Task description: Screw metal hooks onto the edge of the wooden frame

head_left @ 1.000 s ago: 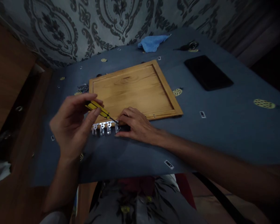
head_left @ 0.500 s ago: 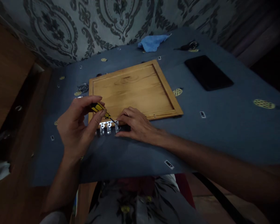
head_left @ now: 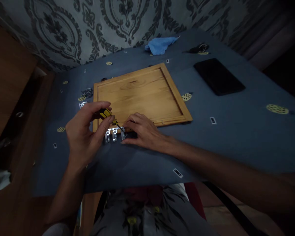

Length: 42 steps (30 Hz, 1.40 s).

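Observation:
My left hand grips a yellow-and-black screwdriver by its handle, between thumb and fingers. The shaft slants down to the right, and its tip meets a shiny metal hook rail near the rail's right end. Several hooks hang from this rail along the front edge of a framed wooden board. My right hand pinches the rail's right end at the board edge, thumb below and fingers above. Its fingertips hide that end, and any screw under the tip is too small to make out.
Behind the board lies a crumpled blue cloth. A flat black tablet-like object and a dark tangled item are to the right. Left of the board sit a clump of metal pieces and another shiny piece. A blue patterned cloth covers the table.
My left hand has shifted slightly to the right and turned with the screwdriver handle, uncovering more of the shiny piece at left. The tip and my right hand stay in place.

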{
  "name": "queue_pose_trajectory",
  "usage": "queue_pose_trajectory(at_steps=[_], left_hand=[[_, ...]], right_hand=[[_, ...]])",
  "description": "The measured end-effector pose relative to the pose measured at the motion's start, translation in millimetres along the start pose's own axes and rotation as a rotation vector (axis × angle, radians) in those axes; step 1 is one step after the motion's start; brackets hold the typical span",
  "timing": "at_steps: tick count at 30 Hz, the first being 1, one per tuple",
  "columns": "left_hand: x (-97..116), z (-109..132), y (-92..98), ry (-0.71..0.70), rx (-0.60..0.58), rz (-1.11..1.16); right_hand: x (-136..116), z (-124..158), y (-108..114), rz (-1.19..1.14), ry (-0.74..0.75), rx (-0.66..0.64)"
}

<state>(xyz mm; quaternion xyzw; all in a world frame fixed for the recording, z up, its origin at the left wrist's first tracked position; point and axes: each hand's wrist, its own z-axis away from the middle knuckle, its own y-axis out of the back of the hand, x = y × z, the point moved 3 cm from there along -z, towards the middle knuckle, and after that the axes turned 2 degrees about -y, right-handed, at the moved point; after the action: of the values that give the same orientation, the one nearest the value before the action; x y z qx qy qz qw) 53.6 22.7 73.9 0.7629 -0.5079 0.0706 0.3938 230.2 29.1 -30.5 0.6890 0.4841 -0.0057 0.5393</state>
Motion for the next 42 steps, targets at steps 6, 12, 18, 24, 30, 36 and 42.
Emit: queue_pose_trajectory(at_steps=[6,12,18,24,30,36,42], left_hand=[[0,-2,0.7,-0.071,0.054,-0.029],[2,-1,0.1,-0.010,0.040,0.061],[0,0,-0.7,-0.005,0.025,0.015],[5,-1,-1.2,0.008,0.080,0.087],[21,-8,14.5,-0.084,0.331,0.273],[14,-5,7.9,-0.023,0.188,0.096],[7,1,-0.3,0.016,0.110,0.076]], right_hand=[[0,0,0,0.013,-0.003,-0.017],[0,0,0,0.011,-0.007,-0.025],[1,0,-1,0.005,0.001,-0.002],[0,0,-1,0.019,-0.005,-0.013],[0,0,-2,0.023,0.012,0.016],[0,0,-1,0.018,0.019,0.037],[0,1,1,0.014,0.018,0.027]])
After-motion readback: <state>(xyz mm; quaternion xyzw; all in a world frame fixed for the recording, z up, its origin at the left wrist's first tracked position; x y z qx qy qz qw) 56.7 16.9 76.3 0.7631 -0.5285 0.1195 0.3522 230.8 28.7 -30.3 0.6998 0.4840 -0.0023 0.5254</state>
